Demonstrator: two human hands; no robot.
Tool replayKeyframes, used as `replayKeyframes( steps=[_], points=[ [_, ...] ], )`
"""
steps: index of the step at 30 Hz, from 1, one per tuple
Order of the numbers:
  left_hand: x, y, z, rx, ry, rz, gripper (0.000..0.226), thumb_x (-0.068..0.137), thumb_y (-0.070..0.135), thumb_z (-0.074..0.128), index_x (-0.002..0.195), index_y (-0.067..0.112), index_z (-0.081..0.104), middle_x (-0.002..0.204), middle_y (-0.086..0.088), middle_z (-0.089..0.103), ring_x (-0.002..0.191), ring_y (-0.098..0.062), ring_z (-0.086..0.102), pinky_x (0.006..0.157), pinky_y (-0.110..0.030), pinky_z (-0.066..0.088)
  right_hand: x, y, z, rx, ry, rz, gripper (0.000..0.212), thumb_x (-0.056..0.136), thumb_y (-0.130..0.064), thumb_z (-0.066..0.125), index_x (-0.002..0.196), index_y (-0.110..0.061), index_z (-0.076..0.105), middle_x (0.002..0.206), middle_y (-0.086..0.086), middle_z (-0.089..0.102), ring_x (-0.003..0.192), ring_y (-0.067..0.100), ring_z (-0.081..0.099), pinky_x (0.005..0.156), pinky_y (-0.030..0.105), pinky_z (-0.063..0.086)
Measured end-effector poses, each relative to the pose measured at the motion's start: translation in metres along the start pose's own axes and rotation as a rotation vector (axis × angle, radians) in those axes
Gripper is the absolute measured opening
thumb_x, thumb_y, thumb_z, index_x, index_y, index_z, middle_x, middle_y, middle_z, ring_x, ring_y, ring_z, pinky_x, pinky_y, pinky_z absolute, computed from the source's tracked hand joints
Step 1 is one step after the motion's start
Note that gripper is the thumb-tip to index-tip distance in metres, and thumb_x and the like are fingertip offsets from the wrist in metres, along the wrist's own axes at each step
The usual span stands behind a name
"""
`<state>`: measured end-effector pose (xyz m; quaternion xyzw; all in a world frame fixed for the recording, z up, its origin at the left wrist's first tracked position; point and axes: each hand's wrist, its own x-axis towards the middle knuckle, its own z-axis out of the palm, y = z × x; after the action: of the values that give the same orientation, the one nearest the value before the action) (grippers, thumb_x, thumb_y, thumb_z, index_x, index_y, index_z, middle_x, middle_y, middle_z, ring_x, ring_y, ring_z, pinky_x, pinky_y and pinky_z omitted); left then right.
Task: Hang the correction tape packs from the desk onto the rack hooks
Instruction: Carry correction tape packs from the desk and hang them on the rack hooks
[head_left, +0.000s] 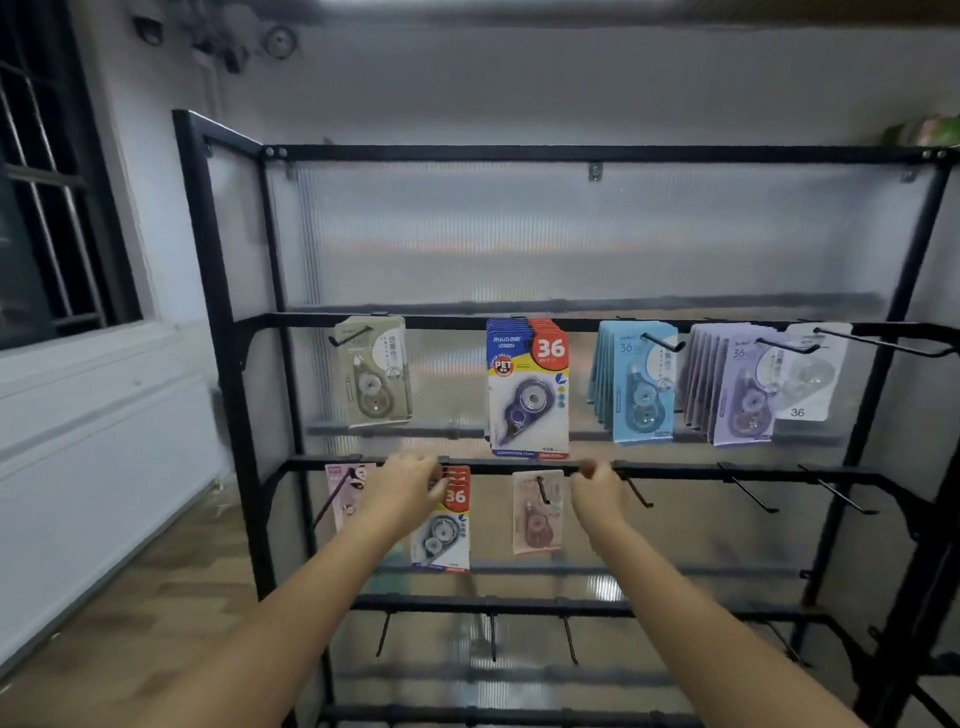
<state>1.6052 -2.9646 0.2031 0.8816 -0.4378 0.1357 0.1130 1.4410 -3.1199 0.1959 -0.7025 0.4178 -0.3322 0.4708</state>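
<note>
black rack (228, 364), hooks (748, 491), hanging packs (527, 387)

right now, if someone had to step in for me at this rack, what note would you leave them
Left hand: at the middle rail, fingers on the blue-and-red pack, which seems to be going onto its hook.
Right hand: loosely curled at the same rail beside the peach pack; whether it pinches anything is unclear.
Done: upper rail holds a beige pack, a blue-and-red stack, a light blue stack, a lilac stack and a white pack. Middle rail also holds a pink pack.
Left: empty hooks on the middle rail's right side and on the lower rail. The desk is out of view.
</note>
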Motion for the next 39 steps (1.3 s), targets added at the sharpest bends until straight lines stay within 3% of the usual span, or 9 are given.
replayKeyframes(
  steps=[2, 5, 10, 18, 26, 34, 39],
  points=[
    [-0.021, 0.005, 0.003, 0.074, -0.015, -0.010, 0.034, 0.098, 0.042, 0.039, 0.120, 0.024, 0.057, 0.122, 0.003, 0.058, 0.112, -0.018, 0.051, 0.081, -0.032, 0.041, -0.008, 0.010, 0.009, -0.264, -0.191, 0.013, 0.031, 0.098, -0.017, 0.044, 0.122, 0.002, 0.052, 0.114, 0.012, 0.059, 0.089, 0.017, 0.056, 0.072, 0.023, 0.050],
    [-0.058, 0.005, 0.004, 0.157, -0.094, -0.038, 0.038, 0.098, 0.040, 0.039, 0.129, 0.021, 0.051, 0.130, -0.002, 0.053, 0.118, -0.023, 0.048, 0.088, -0.035, 0.040, -0.035, 0.004, 0.035, -0.822, -0.487, -0.203, 0.035, 0.099, -0.022, 0.040, 0.125, -0.003, 0.053, 0.124, 0.013, 0.057, 0.106, 0.024, 0.055, 0.088, 0.030, 0.047],
    [-0.149, -0.043, 0.002, 0.160, -0.272, -0.267, 0.046, 0.093, 0.042, 0.048, 0.132, 0.017, 0.046, 0.133, -0.010, 0.046, 0.123, -0.030, 0.043, 0.093, -0.042, 0.042, -0.108, -0.018, 0.115, -1.122, -0.689, -0.624, 0.041, 0.096, -0.019, 0.043, 0.135, -0.005, 0.041, 0.138, 0.014, 0.041, 0.127, 0.032, 0.039, 0.104, 0.041, 0.036],
    [-0.373, -0.181, -0.075, 0.268, -0.441, -0.759, 0.043, 0.092, 0.039, 0.045, 0.131, 0.022, 0.052, 0.134, -0.011, 0.050, 0.124, -0.031, 0.045, 0.097, -0.045, 0.037, -0.322, -0.064, 0.284, -1.165, -1.047, -1.105, 0.049, 0.092, -0.024, 0.049, 0.139, -0.015, 0.038, 0.145, 0.006, 0.039, 0.132, 0.029, 0.038, 0.107, 0.042, 0.036],
    [-0.655, -0.310, -0.201, 0.299, -0.469, -1.241, 0.045, 0.094, 0.046, 0.044, 0.133, 0.023, 0.050, 0.132, -0.007, 0.055, 0.120, -0.027, 0.051, 0.095, -0.037, 0.040, -0.632, -0.134, 0.394, -0.842, -1.391, -1.403, 0.060, 0.093, -0.031, 0.050, 0.147, -0.013, 0.030, 0.147, 0.011, 0.036, 0.133, 0.031, 0.036, 0.109, 0.041, 0.033],
    [-0.855, -0.394, -0.262, 0.259, -0.367, -1.585, 0.049, 0.094, 0.044, 0.046, 0.132, 0.014, 0.051, 0.131, -0.011, 0.054, 0.120, -0.029, 0.051, 0.092, -0.035, 0.044, -0.860, -0.144, 0.483, -0.814, -1.542, -1.619, 0.044, 0.093, -0.027, 0.052, 0.132, -0.007, 0.045, 0.134, 0.015, 0.049, 0.122, 0.032, 0.047, 0.097, 0.037, 0.042],
    [-0.937, -0.473, -0.263, 0.206, -0.375, -1.689, 0.053, 0.095, 0.046, 0.045, 0.139, 0.016, 0.044, 0.140, -0.012, 0.046, 0.128, -0.029, 0.043, 0.099, -0.039, 0.039, -0.957, -0.156, 0.572, -0.867, -1.596, -1.709, 0.050, 0.094, -0.033, 0.050, 0.138, -0.009, 0.044, 0.141, 0.016, 0.046, 0.127, 0.032, 0.046, 0.104, 0.039, 0.041]
  ],
)
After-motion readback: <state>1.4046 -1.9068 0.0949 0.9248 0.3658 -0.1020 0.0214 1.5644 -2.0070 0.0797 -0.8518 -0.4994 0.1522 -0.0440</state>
